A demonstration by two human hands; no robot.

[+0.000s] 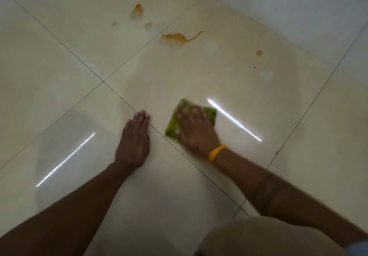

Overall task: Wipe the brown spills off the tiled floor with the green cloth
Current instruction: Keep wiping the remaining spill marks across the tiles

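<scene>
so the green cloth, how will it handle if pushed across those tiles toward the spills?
Probably limp: the green cloth lies flat under the right hand, so it needs a spread palm to move as one piece. It likely slides easily, since the tiled floor is glossy enough to mirror lights. Pushed by one edge, it would probably bunch up.

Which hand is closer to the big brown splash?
Right. The right hand, pressing the green cloth, lies just below the big brown splash; the left hand rests farther down-left.

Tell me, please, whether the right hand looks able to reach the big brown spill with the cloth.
Probably yes: only bare tile lies between the right hand, pressing the cloth, and the big brown spill ahead.
</scene>
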